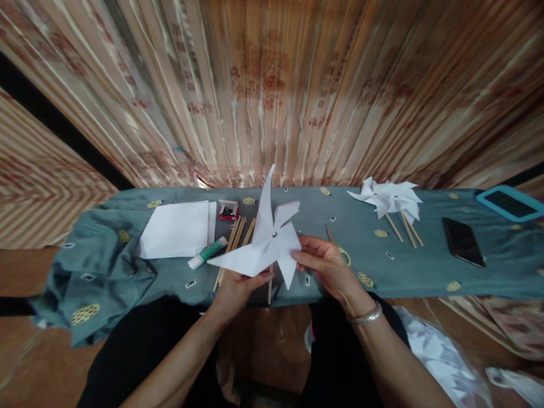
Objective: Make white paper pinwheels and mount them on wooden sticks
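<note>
A white paper pinwheel [262,249] with a small metal pin at its centre is held up between my hands, above the table's front half. Its stick [269,292] shows below the paper. My left hand [238,292] is closed under the pinwheel, its thumb and fingers around the stick and partly hidden by the paper. My right hand [325,263] pinches one of the right-hand blades between thumb and fingers. Left of the pinwheel lie several wooden sticks [233,243], a green and white glue stick [208,253] and a small red box of pins [228,210].
A stack of white paper [178,229] lies at left on the green cloth [357,283]. Finished pinwheels [393,198] rest at back right, beside a black phone [463,242] and a blue-framed tablet [512,204]. Yellow-handled scissors [345,256] lie behind my right hand. A plastic bag [442,357] sits lower right.
</note>
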`<control>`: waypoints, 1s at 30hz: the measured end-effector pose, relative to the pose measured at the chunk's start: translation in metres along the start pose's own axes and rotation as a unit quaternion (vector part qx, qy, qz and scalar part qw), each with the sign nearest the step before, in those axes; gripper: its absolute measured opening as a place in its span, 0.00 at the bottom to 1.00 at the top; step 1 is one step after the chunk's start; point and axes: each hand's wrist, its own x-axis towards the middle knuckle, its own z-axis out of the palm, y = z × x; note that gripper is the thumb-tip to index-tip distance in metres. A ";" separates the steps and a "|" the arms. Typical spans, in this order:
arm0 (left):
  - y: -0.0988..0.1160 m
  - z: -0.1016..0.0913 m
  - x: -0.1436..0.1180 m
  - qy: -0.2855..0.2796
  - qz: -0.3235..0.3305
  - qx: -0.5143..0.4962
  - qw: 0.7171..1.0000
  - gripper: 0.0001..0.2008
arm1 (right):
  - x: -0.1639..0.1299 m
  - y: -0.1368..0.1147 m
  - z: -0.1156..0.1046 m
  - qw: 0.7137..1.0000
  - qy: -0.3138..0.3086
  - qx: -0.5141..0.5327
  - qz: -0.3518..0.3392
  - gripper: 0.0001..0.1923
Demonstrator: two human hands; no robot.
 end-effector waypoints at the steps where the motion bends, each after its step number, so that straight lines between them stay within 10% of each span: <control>1: 0.001 0.000 0.000 -0.012 0.004 -0.007 1.000 0.16 | -0.001 0.003 0.004 1.000 -0.016 0.002 0.011 0.15; 8: 0.000 -0.006 0.002 -0.029 -0.013 0.031 0.999 0.13 | -0.010 -0.006 0.007 0.993 -0.078 -0.075 0.039 0.21; 16: -0.004 -0.006 0.002 -0.084 0.005 0.037 0.996 0.12 | 0.005 -0.013 -0.034 0.941 0.199 -0.164 -0.218 0.16; 23: -0.003 -0.003 0.001 -0.100 0.008 0.033 0.994 0.13 | 0.007 -0.007 -0.031 0.976 0.134 -0.101 -0.139 0.17; 30: -0.008 -0.006 0.001 0.027 -0.018 0.017 0.999 0.19 | 0.000 -0.010 -0.021 0.996 0.068 -0.040 -0.045 0.18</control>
